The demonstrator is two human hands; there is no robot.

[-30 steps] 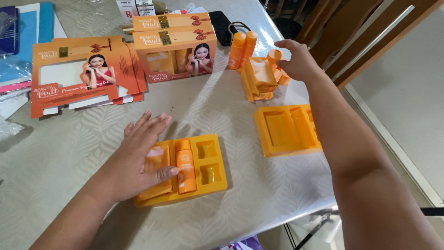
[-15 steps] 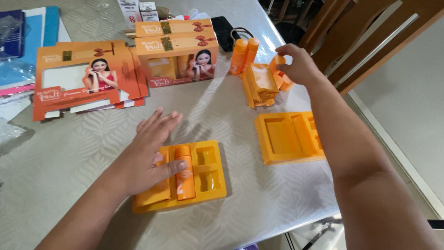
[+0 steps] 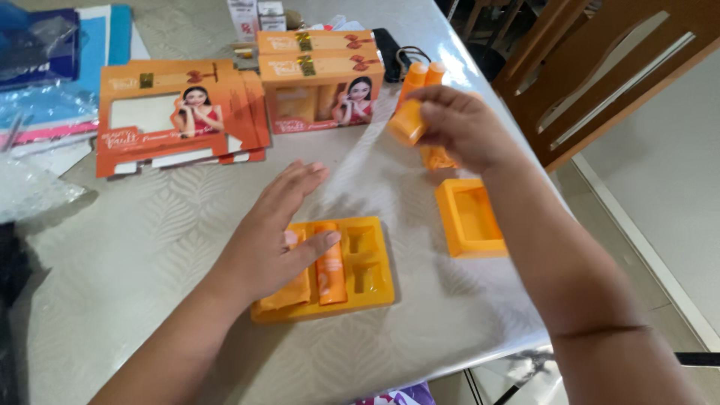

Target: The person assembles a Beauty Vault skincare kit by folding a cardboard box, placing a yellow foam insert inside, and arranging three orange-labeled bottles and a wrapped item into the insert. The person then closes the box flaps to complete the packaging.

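A: Tabletop (image 3: 187, 247) first: what is it like?

B: Pale cloth with a woven leaf pattern under a clear glossy cover, catching light near the far edge. A brown wooden chair (image 3: 600, 82) stands at the right side, and light floor tiles show beyond it.

A: And the hands?

B: The left hand (image 3: 274, 240) lies flat, fingers spread, on the orange moulded plastic tray (image 3: 375, 281) near the front edge. Its grip is wide and holds nothing; the thumb rests against an orange tube (image 3: 328, 266) lying in one of the tray's long slots. Two small square slots to the right of the tube are bare.

A: The right one?

B: The right hand (image 3: 465, 124) is raised above the tabletop, its grip closed around a small orange cylindrical bottle (image 3: 409, 121), blurred, held tilted.

A: What else is about?

B: A second orange tray (image 3: 469, 217) sits just below the right hand, right of the first and apart from it. Two upright orange bottles (image 3: 420, 75) stand behind the raised hand. Orange cardboard gift boxes (image 3: 319, 82) stand further back, flattened orange window cartons (image 3: 180, 120) lie to their left, and blue plastic packets (image 3: 45, 67) sit at the far left.
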